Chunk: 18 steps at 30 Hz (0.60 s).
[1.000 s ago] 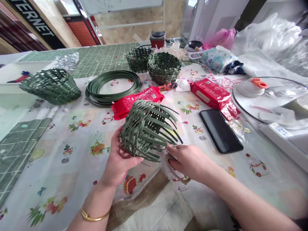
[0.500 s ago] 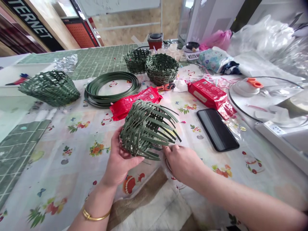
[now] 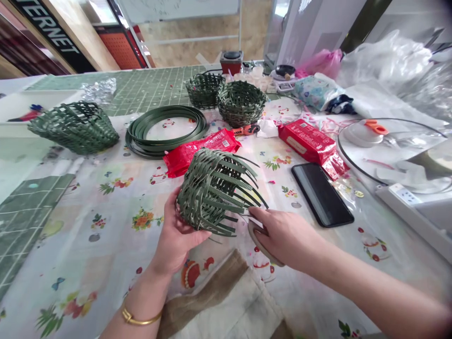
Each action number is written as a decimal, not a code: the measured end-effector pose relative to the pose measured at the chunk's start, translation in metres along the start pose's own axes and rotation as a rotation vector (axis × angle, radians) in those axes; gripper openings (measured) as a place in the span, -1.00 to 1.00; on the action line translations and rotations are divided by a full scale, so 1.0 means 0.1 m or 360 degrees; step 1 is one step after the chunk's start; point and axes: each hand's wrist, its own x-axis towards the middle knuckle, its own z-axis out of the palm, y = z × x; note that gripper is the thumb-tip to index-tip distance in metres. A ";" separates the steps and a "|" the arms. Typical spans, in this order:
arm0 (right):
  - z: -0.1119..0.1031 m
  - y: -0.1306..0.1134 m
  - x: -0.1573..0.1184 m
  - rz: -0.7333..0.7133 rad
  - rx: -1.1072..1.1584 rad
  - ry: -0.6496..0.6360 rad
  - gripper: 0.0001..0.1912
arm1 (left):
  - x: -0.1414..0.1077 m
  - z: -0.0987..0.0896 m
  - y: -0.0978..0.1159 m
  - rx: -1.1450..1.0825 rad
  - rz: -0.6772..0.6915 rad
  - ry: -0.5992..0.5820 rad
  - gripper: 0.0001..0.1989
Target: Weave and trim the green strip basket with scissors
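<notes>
A half-woven dark green basket [image 3: 203, 190] lies on its side above the table, its loose strip ends fanning out to the right. My left hand [image 3: 178, 238] grips it from the lower left, thumb along the near side and fingers behind the base. At the strip ends, my right hand [image 3: 291, 235] is closed around a pair of scissors [image 3: 262, 244] with grey-beige handles. Only a short stretch of pale blade shows beside the strips; the rest is hidden by the fingers and the basket.
Behind the basket lie a red packet [image 3: 197, 149] and a coil of green strip [image 3: 141, 136]. Woven baskets stand at the left [image 3: 76, 129] and back [image 3: 242, 103]. To the right are a black phone [image 3: 322, 194], another red packet [image 3: 310, 143] and a white power strip [image 3: 406, 202].
My right hand has shifted slightly right and turned, so more of the scissors' handles shows. The basket stays in my left hand, nearly in the same place; the view has moved a little.
</notes>
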 end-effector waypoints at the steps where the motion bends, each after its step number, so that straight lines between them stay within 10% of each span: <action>1: -0.01 0.02 -0.03 -0.0007 0.0019 0.0029 -0.68 | 0.00 0.00 0.00 -0.0015 -0.0010 -0.0007 -0.03; 18: 0.03 -0.12 -0.09 -0.0127 -0.0250 0.0024 -0.49 | 0.00 0.00 -0.03 0.0044 0.0022 -0.0054 0.01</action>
